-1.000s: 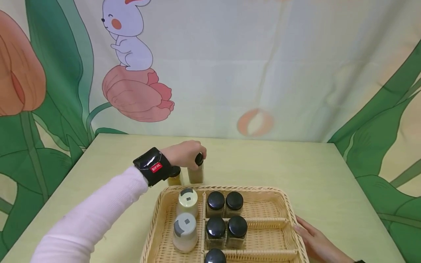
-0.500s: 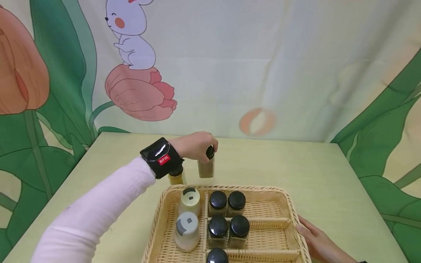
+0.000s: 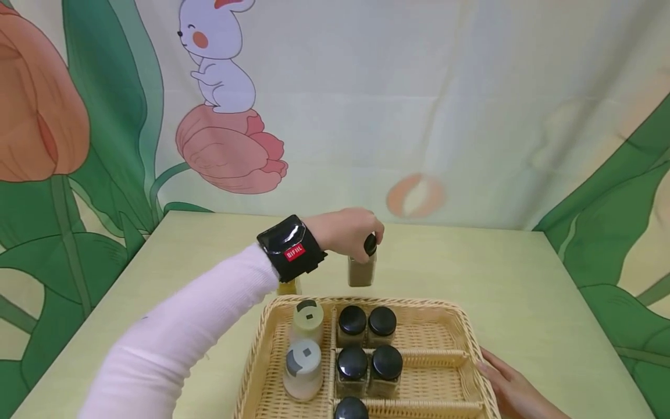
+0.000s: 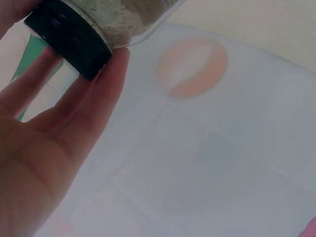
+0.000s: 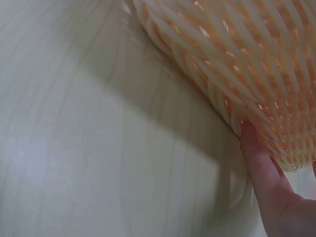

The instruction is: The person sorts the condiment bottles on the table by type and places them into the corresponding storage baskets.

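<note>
My left hand [image 3: 349, 234] pinches a clear spice jar [image 3: 362, 272] by its black lid, with tan powder inside. The jar hangs upright above the table, behind the woven basket [image 3: 419, 301]. In the left wrist view, fingertips press the sides of the lid [image 4: 71, 37]. My right hand [image 3: 515, 391] touches the basket's right side from outside, and one straight finger [image 5: 257, 155] lies against the woven wall in the right wrist view. Several black-lidded jars [image 3: 353, 364] stand in the basket's middle compartments. Its left compartment holds a greenish-lidded jar [image 3: 307, 317] and a white-lidded jar [image 3: 303, 366].
A jar with yellow contents [image 3: 288, 287] stands behind the basket, partly hidden by the left wrist. Woven dividers [image 3: 434, 355] split the basket. A pale table [image 3: 523, 279] lies around it, with a printed cloth [image 3: 335, 116] hanging behind.
My left hand has lifted the spice jar off the table and carried it right, away from the yellow jar. The right hand stays at the basket's side.
</note>
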Demonstrator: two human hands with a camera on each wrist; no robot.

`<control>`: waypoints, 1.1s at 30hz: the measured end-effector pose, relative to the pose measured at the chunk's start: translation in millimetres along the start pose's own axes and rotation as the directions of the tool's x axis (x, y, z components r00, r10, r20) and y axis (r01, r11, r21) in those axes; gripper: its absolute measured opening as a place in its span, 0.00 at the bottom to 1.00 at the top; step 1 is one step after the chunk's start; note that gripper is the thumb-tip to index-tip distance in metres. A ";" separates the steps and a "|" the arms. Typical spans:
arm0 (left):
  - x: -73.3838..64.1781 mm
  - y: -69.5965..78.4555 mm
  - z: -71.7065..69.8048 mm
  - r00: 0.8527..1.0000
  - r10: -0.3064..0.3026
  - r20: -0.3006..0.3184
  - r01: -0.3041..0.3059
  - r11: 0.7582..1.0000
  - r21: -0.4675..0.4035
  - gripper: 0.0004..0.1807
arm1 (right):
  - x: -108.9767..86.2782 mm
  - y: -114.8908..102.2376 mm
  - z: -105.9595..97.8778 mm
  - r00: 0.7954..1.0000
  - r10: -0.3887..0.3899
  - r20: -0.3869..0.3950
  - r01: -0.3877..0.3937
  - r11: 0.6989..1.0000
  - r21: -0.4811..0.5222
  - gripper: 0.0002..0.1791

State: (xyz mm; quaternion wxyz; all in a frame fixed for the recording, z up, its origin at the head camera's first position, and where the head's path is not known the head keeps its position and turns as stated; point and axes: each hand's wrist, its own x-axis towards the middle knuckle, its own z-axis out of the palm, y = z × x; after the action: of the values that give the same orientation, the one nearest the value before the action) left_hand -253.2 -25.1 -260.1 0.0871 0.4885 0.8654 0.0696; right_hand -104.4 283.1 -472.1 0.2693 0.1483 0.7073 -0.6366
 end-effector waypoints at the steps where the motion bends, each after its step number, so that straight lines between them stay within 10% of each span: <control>1: 2.0 3.1 -1.3 1.000 0.009 0.002 -0.009 1.000 -0.004 0.11 | -0.1 0.5 0.0 1.000 -0.001 0.002 0.001 1.000 0.002 0.44; 33: 50.1 65.2 2.7 0.989 0.095 0.117 -0.104 0.992 0.067 0.11 | -1.6 1.5 -3.6 0.998 -0.029 0.062 0.029 1.000 0.002 0.44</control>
State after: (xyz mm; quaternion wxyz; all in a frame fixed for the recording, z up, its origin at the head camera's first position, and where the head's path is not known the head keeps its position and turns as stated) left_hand -223.7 51.4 -253.5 0.1148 0.5372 0.8355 0.0143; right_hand -102.9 287.1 -472.2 0.2820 0.1183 0.7002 -0.6451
